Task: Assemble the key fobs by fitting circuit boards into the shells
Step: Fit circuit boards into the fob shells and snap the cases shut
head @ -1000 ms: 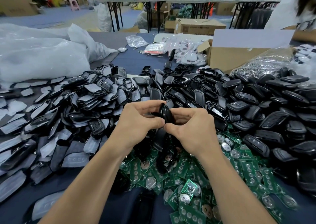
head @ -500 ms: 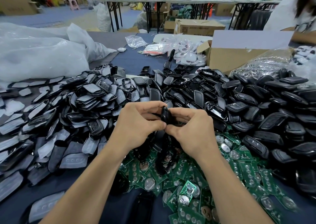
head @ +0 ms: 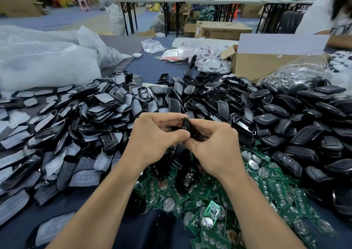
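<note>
1. Between the two hands, above the heaps on the table (head: 152, 71), a black key fob shell (head: 186, 124) is held edge-on to the camera.
2. Its long axis runs up and away from the person. The rounded end points away and stands clear above the fingers, while the lower end is hidden behind the thumbs.
3. The left hand (head: 152, 144) grips the shell from its left side, fingers curled over the far face and thumb pressed in at the near edge.
4. The right hand (head: 215, 148) grips it from the right in the same way, its thumb tip touching the left thumb just below the shell.
5. Whether a board already sits inside the shell cannot be told.
6. Directly beneath the grip and toward the person lies a spread of green circuit boards (head: 276, 189), many with round coin cells.
7. To the right of the grip and beyond it is a deep heap of loose black shells (head: 297, 140).
8. To the left of the grip is a heap of grey-faced cover pieces (head: 106, 108).
9. Far beyond the grip, a cardboard box (head: 266, 66) stands to the right and clear plastic bags (head: 47, 66) lie to the left.
</note>
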`<state>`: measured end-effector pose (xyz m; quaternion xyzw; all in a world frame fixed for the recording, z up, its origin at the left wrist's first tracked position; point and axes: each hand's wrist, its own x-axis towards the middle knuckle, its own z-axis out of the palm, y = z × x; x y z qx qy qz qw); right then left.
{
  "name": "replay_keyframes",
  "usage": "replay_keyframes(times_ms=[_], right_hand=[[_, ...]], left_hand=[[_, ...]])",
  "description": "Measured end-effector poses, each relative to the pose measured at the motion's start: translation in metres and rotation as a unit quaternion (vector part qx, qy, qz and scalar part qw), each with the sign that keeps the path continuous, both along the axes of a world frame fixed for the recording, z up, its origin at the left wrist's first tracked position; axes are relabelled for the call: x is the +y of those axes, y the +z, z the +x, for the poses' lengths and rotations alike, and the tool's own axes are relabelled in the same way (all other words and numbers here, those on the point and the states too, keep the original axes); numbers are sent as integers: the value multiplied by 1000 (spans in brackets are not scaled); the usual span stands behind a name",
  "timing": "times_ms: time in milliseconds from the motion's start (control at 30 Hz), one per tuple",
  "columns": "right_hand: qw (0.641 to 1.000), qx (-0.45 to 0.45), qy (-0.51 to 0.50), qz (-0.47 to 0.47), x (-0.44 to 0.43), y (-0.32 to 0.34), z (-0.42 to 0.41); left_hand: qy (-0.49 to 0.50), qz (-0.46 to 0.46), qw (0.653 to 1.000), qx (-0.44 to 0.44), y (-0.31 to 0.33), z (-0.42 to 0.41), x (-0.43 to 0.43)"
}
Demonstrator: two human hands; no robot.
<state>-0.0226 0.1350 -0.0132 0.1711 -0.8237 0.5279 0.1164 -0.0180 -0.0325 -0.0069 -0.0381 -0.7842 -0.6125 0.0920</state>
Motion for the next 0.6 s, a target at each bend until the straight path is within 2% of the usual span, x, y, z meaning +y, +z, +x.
replay_keyframes(times_ms=[133,267,333,467,600], right_hand=[[998,-1,-24,55,1,-7,-2],[995,-3,-44,85,-4,-11,-1],[995,7,-55,88,-4,-10,-1],[998,-9,-50,34,0,-6,-3],[998,-49,-44,-20,3,-2,-4]], left_hand=[[47,19,999,11,-3,1,12],[123,-7,992,17,-7,-1,17],[120,24,992,3,-7,-2,17],[103,100,990,-7,-2,-3,15],[90,123,988,-9,0,-3,14]])
